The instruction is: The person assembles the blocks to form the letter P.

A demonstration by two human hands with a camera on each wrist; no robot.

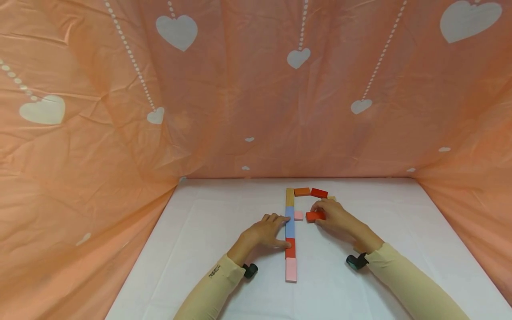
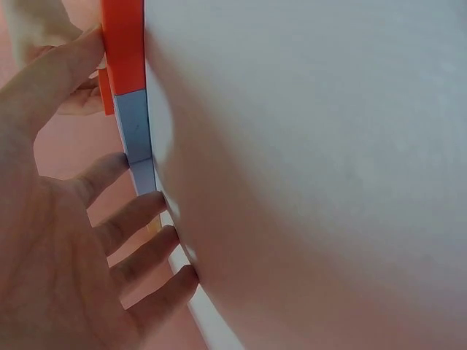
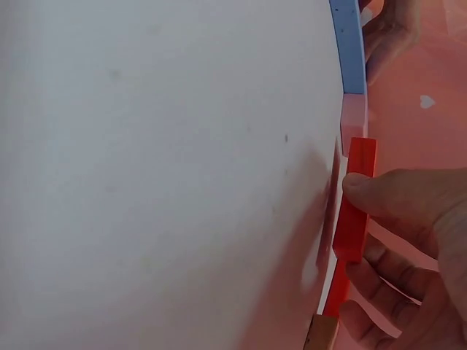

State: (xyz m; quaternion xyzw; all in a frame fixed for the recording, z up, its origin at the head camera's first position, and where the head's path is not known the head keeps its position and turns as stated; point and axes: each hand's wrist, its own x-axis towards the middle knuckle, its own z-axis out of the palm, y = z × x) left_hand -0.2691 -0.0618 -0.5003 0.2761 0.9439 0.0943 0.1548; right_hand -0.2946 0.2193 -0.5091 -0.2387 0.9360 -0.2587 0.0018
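Observation:
My left hand rests against a straight column of blocks, thumb at a red block and index finger at a blue block. In the left wrist view its fingers spread along the column's side. My right hand pinches another red block between thumb and fingers. This block lies just right of a small pink block, which sits beside the blue part of the column. In the head view a narrow gap separates the two.
A yellow block tops the column; a larger pink block ends it nearest me. From the top, an orange block, a red block and a partly hidden yellowish block curve right. A white-covered table meets an orange heart-patterned curtain.

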